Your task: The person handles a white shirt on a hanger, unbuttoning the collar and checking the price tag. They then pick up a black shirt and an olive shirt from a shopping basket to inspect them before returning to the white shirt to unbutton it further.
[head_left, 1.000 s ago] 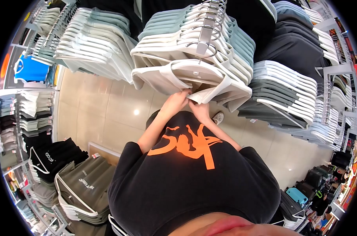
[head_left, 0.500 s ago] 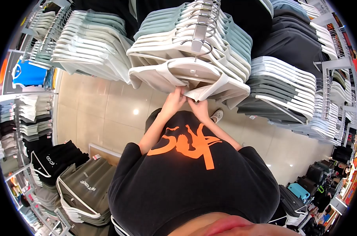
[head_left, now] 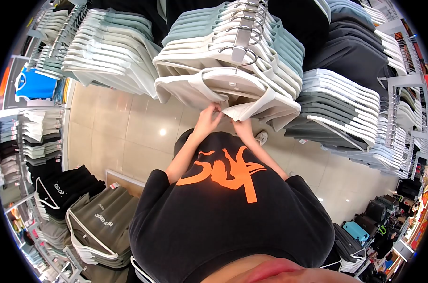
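Left hand [head_left: 208, 121] and right hand [head_left: 242, 129]: slightly farther apart than in the earlier frame, which leaves each at its own side of the neck opening.
Beige shirt [head_left: 223, 86]: hanging foremost on the metal rail [head_left: 240, 48], its front parted below the collar.
Grip: left fingers half-curl at one front edge, right fingertips tuck beneath the collar flap [head_left: 251, 107]; whether either pinches cloth, I cannot tell.
Behind: white and sage shirts [head_left: 190, 30].
Either side: pale shirts [head_left: 100, 52] leftward, grey shirts [head_left: 327, 111] rightward.
Below: tiled floor [head_left: 115, 118].
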`<state>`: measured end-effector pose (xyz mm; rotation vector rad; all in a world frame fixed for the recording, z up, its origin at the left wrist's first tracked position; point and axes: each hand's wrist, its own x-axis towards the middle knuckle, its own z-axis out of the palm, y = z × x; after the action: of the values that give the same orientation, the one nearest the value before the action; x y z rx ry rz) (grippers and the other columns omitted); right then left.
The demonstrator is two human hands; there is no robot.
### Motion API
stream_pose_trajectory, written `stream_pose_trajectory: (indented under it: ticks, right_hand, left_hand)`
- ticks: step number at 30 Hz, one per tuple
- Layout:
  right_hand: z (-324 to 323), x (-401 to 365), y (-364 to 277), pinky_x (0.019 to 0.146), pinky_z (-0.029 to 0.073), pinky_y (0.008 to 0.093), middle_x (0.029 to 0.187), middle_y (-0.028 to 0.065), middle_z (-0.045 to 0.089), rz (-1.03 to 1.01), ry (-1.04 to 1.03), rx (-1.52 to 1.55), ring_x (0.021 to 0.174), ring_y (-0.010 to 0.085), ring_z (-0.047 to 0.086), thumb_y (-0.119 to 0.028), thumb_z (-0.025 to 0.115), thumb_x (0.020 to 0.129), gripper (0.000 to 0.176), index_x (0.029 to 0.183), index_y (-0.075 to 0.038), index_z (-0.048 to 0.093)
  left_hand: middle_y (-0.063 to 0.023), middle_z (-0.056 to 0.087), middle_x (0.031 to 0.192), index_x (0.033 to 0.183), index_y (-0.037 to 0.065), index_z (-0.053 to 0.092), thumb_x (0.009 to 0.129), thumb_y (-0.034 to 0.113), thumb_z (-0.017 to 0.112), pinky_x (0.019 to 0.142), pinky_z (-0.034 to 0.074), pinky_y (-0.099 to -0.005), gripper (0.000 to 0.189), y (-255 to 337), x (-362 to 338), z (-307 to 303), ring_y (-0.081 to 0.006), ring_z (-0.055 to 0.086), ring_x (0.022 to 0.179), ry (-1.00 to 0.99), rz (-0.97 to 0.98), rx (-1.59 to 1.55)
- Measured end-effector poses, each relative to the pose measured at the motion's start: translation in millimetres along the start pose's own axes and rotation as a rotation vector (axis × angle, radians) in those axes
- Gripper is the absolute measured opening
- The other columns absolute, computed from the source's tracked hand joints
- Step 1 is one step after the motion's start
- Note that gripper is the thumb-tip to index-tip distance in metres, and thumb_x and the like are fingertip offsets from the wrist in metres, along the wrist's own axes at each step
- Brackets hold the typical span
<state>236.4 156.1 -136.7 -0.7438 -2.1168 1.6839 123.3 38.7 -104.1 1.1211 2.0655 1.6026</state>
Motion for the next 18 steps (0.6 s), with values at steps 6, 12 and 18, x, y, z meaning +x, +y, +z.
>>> stream_pose_trajectory:
  ticks: [6, 12, 18]
  right_hand:
    - [0.2, -8.9, -66.1, 0.061, 0.044, 0.0277, 0.078, 0.0071, 0.062, -0.161, 0.035, -0.153, 0.068, 0.0133, 0.056, -0.008, 0.062, 0.077, 0.015, 0.089, 0.001, 0.06]
    - [7.5, -1.6, -59.1, 0.066, 0.044, 0.0321, 0.079, 0.012, 0.063, -0.013, 0.185, 0.139, 0.073, 0.0226, 0.061, -0.017, 0.062, 0.078, 0.019, 0.086, 0.001, 0.061]
    - [4.7, -1.5, -60.5, 0.07, 0.045, 0.0313, 0.079, 0.0111, 0.063, -0.12, 0.233, 0.085, 0.075, 0.022, 0.06, -0.015, 0.064, 0.077, 0.02, 0.087, 0.002, 0.061]
  left_hand:
    - [-0.0147, 0.057, 0.084, 0.092, -0.001, 0.046, 0.074, 0.001, 0.061, 0.07, 0.047, -0.0341, 0.023, -2.0, 1.2, -0.7, -0.0297, 0.059, 0.08, -0.01, 0.069, 0.042]
    - [-0.0145, 0.057, 0.084, 0.091, 0.0, 0.047, 0.075, 0.002, 0.06, 0.07, 0.047, -0.0344, 0.021, 4.6, 4.6, 2.2, -0.0296, 0.059, 0.079, -0.018, 0.053, 0.029]
    - [-0.0146, 0.057, 0.087, 0.092, 0.0, 0.048, 0.077, 0.004, 0.058, 0.078, 0.045, -0.0338, 0.018, 9.2, 7.7, 3.1, -0.0296, 0.058, 0.085, 0.033, 0.011, -0.028]
